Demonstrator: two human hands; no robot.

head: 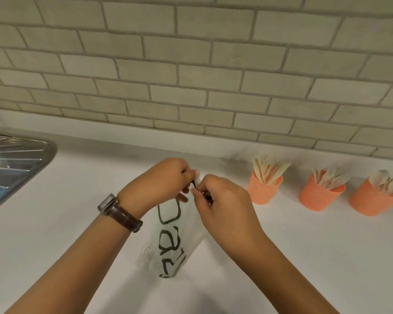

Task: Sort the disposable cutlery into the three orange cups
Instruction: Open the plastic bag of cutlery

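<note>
Cutlery (269,169) standing heads-up in orange cups (262,192), left hand (166,180), right hand (222,200) pinching bag (170,241)

Plastic bag (168,241) lettering: large black outline letters run lengthwise down it, from where my left hand (166,177) and right hand (222,200) pinch its top.
Readable: topmost looks like O or D; the rest are creased, so I can make out no word.
</note>
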